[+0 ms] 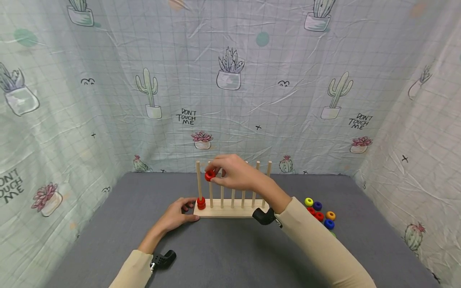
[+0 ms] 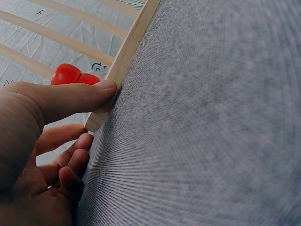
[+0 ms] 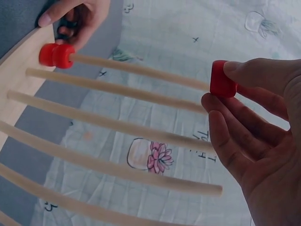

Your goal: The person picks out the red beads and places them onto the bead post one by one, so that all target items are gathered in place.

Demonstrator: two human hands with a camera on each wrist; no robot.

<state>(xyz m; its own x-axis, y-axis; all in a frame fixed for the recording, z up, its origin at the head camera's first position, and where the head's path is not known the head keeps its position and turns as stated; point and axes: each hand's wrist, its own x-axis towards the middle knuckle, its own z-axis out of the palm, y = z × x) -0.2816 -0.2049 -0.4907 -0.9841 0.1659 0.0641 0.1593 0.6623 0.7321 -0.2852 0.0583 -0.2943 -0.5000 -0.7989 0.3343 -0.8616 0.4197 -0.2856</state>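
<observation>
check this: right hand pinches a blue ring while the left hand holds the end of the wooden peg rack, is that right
Not blue: the ring pinched in the right hand is red, as the right wrist view shows. The left hand does hold the end of the wooden peg rack.

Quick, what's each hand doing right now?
Left hand: closed, holding the left end of the wooden base.
Right hand: closed, pinching a red ring.

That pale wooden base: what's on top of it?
Upright wooden pegs, with two red rings round the foot of the leftmost. The right wrist camera hides the near right corner of the base, so anything there can't be seen.
</observation>
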